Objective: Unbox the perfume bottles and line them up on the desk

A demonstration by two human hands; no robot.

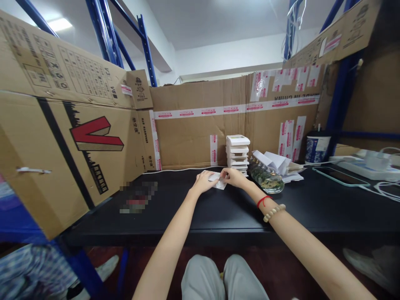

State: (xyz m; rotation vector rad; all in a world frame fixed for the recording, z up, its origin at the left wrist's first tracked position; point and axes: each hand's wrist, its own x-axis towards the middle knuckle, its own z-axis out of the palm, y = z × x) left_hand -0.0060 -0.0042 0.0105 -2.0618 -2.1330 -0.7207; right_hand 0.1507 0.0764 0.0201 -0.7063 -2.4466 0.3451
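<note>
A small white piece of paper [220, 186] lies on the black table in front of me, with both hands at it. My left hand [203, 182] holds its left side, fingers closed against the paper. At the upper right edge, my right hand [235, 177] pinches the paper between thumb and fingers; the fingertips are partly hidden. Just behind the right hand stands a stack of white plastic pieces [238, 151]. To the right of it is a clear glass-like object with a green and gold pattern [269, 181], whose kind I cannot make out.
Loose white papers [276, 162] lie behind the patterned object. Farther right are a blue-and-white cup [317, 148], a phone [341, 176] and a power strip [371, 166] with cables. Cardboard panels [193, 133] wall in the black table [143, 223]. Another person's leg [34, 266] shows at lower left.
</note>
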